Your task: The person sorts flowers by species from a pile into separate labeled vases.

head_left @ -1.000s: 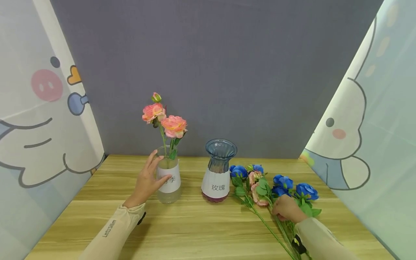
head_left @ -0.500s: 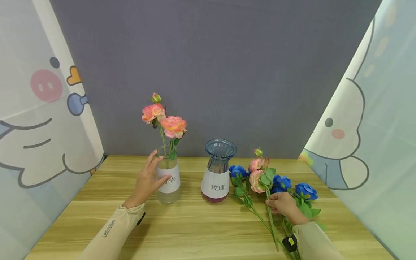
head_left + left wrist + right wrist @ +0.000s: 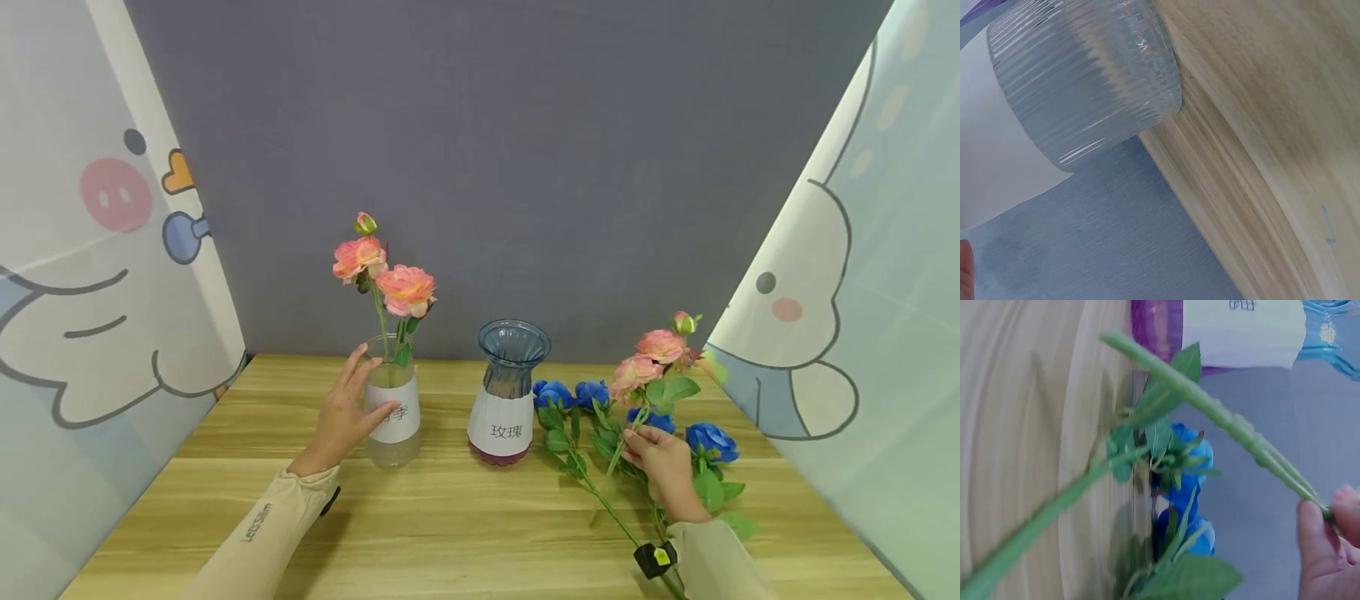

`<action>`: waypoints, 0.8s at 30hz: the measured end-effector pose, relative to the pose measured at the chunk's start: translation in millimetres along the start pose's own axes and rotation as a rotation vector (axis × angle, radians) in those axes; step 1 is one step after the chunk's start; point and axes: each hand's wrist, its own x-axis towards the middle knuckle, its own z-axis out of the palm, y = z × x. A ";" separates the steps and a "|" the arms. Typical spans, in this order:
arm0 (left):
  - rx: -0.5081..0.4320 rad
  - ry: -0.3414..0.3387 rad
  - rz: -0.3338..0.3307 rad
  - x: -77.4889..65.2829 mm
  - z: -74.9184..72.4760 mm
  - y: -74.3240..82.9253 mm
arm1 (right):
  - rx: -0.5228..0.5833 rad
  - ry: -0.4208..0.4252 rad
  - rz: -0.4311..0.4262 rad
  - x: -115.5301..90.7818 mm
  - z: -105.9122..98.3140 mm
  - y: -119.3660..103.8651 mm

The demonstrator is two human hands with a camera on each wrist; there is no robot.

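The pink flower spray [image 3: 637, 377] leans at right of centre, its stem [image 3: 1221, 417] pinched between closed thumb and fingers of the right hand [image 3: 666, 468], extended from lower right beside blue flowers [image 3: 711, 442], while at centre left the left hand [image 3: 341, 419] holds the clear vase [image 3: 393, 452], fingers spread wide.

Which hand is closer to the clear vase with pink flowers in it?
Left. The left hand curves around the clear glass vase, thumb in front of its label. The right hand is far off, past the blue-and-purple vase, holding a pink-flowered stem.
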 end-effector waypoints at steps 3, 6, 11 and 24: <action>-0.008 -0.006 0.002 0.5 0.6 0.4 | 0.134 0.072 -0.022 -1.3 5.7 -0.8; -0.017 -0.011 0.002 1.2 0.3 1.2 | 0.304 0.077 -0.071 -1.8 11.2 -2.7; -0.014 -0.003 0.000 3.4 -1.0 1.8 | 0.554 0.061 -0.125 -2.8 20.5 -10.1; -0.004 0.007 0.013 3.5 -0.5 1.0 | 0.768 0.165 -0.250 -12.0 56.9 -30.1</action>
